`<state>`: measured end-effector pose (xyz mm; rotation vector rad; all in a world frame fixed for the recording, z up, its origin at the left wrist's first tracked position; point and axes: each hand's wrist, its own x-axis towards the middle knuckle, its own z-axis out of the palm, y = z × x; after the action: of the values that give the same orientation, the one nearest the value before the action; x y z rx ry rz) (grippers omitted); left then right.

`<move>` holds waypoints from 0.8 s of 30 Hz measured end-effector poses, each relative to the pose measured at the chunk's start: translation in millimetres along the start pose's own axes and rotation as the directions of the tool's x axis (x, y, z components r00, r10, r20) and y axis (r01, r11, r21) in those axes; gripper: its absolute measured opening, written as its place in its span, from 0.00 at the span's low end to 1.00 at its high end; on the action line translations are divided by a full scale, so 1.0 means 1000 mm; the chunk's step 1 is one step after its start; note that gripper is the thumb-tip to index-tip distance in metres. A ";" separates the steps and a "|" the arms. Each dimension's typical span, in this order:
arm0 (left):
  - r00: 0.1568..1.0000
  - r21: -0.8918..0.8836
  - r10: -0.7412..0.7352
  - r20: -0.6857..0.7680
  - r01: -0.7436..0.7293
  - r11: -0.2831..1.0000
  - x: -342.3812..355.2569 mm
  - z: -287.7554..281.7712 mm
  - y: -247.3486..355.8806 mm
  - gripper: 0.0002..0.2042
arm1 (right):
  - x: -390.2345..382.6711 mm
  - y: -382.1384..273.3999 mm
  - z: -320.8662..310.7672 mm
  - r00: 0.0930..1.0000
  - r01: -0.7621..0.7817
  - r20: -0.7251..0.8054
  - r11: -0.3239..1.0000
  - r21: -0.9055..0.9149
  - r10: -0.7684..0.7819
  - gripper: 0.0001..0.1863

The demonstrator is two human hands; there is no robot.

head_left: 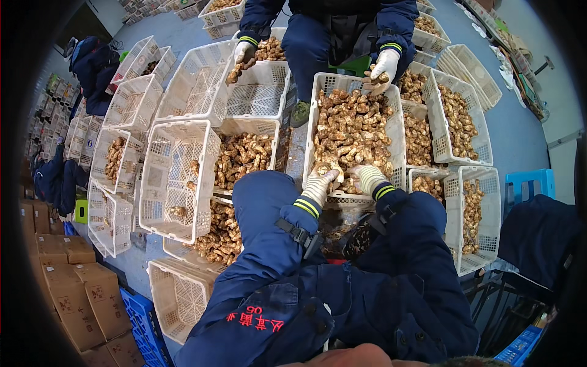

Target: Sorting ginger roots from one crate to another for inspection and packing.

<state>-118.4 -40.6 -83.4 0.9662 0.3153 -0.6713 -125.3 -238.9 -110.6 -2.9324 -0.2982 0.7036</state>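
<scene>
A white slatted plastic crate (310, 134) full of brown, knobby mushrooms (351, 131) stands right in front of me. At its near edge my left hand (318, 185), in a cream striped knit glove, is closed on a mushroom (322, 168) with a pale cut face. Beside it, my right hand (369, 177) in a matching glove reaches over the near rim, fingers curled down among the mushrooms; what they grip is hidden. Across the crate, a co-worker's white-gloved hand (385, 67) holds mushrooms over the far corner. Their other gloved hand (243, 54) holds one above a crate.
To my left stand several white crates (177, 177), some holding few mushrooms, others heaped. More filled crates (461, 122) are on the right, near a blue stool (531, 186). Cardboard boxes (76, 293) and a blue plastic crate (143, 324) sit at lower left. Other people (95, 67) work at far left.
</scene>
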 end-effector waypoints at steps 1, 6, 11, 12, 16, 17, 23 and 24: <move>0.998 0.039 -0.006 -0.058 0.009 0.999 -0.002 -0.001 0.002 0.18 | -0.001 -0.005 0.003 0.998 0.053 -0.025 0.996 -0.066 -0.055 0.20; 0.987 0.088 0.125 -0.104 -0.116 0.989 0.011 0.000 -0.008 0.24 | -0.003 0.025 -0.001 0.930 -0.143 -0.175 0.755 0.640 0.324 0.20; 0.993 -0.015 0.091 -0.074 -0.092 0.996 0.005 -0.003 -0.002 0.21 | -0.028 0.006 -0.032 0.924 0.096 -0.107 0.048 0.994 0.367 0.22; 0.993 -0.023 0.091 -0.075 -0.093 0.995 0.007 -0.006 -0.002 0.22 | -0.033 -0.004 -0.035 0.910 0.122 -0.112 0.000 0.993 0.400 0.23; 0.994 -0.049 0.092 -0.056 -0.095 0.994 0.008 -0.004 -0.001 0.25 | -0.044 -0.014 -0.043 0.925 0.153 -0.122 -0.058 0.987 0.361 0.26; 0.994 -0.049 0.093 -0.056 -0.095 0.994 0.007 -0.004 -0.001 0.25 | -0.045 -0.020 -0.050 0.930 0.221 -0.193 -0.059 0.973 0.313 0.25; 0.995 -0.116 0.092 -0.041 -0.096 0.989 0.006 -0.006 -0.001 0.27 | -0.042 -0.026 -0.050 0.906 0.377 -0.350 -0.081 0.923 0.236 0.22; 0.992 -0.126 0.128 -0.009 -0.128 0.984 0.015 -0.019 -0.006 0.27 | -0.042 -0.030 -0.052 0.915 0.360 -0.325 -0.116 0.926 0.239 0.21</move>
<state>-110.2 -32.9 -105.4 0.8577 0.2905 -0.5273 -142.8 -221.6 -41.6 -1.3212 0.1635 0.0505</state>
